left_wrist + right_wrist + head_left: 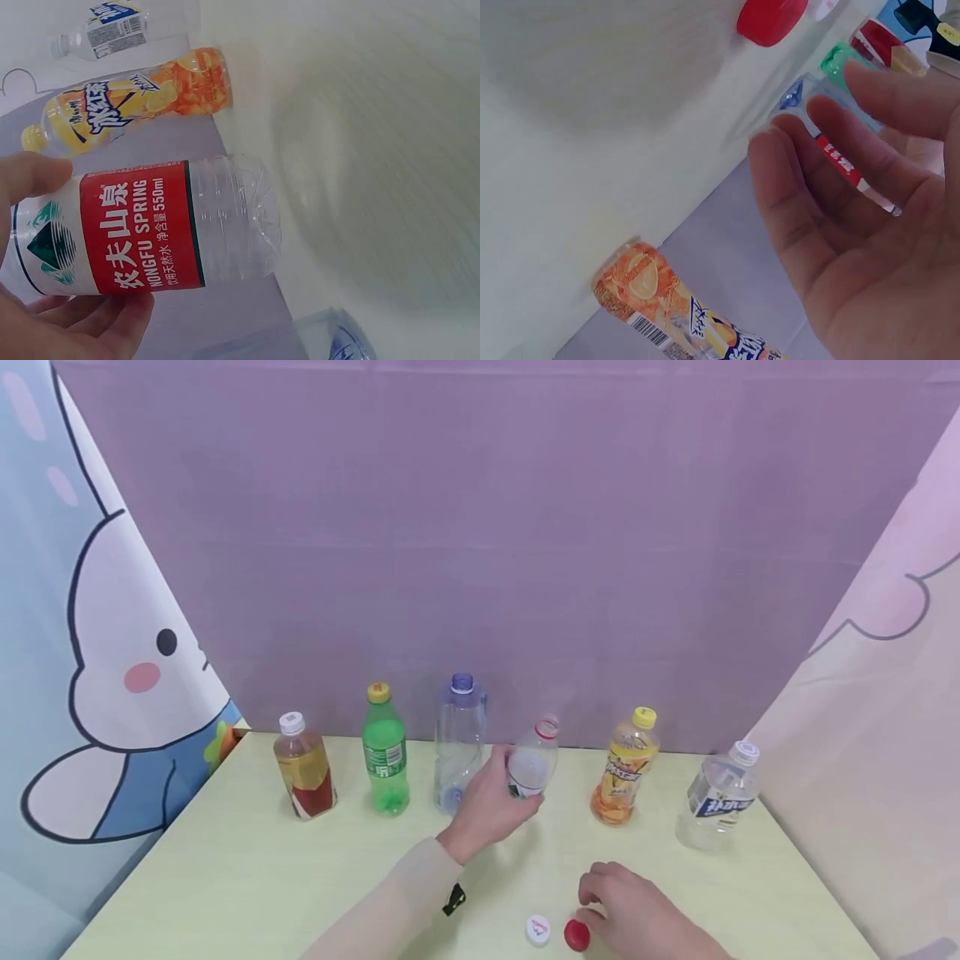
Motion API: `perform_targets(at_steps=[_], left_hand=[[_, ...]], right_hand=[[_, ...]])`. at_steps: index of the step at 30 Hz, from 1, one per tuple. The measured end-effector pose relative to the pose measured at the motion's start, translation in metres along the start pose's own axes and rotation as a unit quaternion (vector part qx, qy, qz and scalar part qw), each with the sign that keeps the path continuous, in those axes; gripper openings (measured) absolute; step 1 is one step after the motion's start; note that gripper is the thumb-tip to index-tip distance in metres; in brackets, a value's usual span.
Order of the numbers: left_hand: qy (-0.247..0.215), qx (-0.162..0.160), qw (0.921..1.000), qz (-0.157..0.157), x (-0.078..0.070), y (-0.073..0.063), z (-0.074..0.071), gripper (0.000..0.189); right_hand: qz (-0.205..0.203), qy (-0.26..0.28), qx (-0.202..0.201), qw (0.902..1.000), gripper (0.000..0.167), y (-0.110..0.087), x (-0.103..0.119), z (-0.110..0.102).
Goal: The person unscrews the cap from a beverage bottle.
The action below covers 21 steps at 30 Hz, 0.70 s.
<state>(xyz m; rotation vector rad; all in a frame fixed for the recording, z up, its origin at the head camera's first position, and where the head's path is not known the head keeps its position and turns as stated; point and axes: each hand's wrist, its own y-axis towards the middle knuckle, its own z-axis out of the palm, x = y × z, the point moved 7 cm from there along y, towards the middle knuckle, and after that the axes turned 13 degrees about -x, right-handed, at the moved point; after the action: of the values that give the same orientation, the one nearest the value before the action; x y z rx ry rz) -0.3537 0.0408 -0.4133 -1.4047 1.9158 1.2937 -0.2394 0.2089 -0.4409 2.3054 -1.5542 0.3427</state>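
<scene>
My left hand (491, 802) grips a clear plastic water bottle (531, 764) around its body. Its red and white label (139, 229) faces the left wrist camera. The bottle tilts, with a red ring at its uncapped neck, and its base appears raised off the table. Near the front edge, my right hand (626, 906) hovers with loosely curled fingers (780, 202), holding nothing. Just beside its fingertips a red cap (577, 935) lies on the table, apart from the hand in the right wrist view. A white cap (537, 930) lies to the left of it.
Left of my left hand stand a tea-coloured bottle (306, 768), a green bottle (386, 756) and a tall uncapped clear bottle (459, 743). To the right are a yellow-capped orange bottle (626, 768) and a white-capped clear bottle (716, 797). A purple curtain (495, 543) hangs behind the table.
</scene>
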Motion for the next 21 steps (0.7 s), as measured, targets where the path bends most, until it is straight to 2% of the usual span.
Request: perform_targets(at_steps=[4,9,14,17,21], left_hand=[[0.004,0.009,0.9999,-0.014,0.005,0.002,0.01,0.077],[0.001,0.017,0.9994,-0.029,0.008,0.001,0.021,0.077],[-0.01,0.018,0.9989,-0.042,0.009,0.002,0.025,0.075],[-0.016,0.017,0.9984,-0.052,0.011,0.004,0.026,0.076],[-0.017,0.011,0.9982,-0.056,0.015,0.006,0.026,0.076]], right_hand=[[-0.023,-0.029,-0.055,0.9978,0.014,0.002,0.002,-0.01],[-0.037,-0.038,-0.107,0.9928,0.017,0.006,0.003,-0.023],[-0.013,-0.057,-0.137,0.9888,0.016,0.011,0.001,-0.038],[0.01,-0.083,-0.162,0.9832,0.015,0.012,-0.001,-0.052],[0.001,-0.108,-0.21,0.9717,0.012,0.012,-0.002,-0.07]])
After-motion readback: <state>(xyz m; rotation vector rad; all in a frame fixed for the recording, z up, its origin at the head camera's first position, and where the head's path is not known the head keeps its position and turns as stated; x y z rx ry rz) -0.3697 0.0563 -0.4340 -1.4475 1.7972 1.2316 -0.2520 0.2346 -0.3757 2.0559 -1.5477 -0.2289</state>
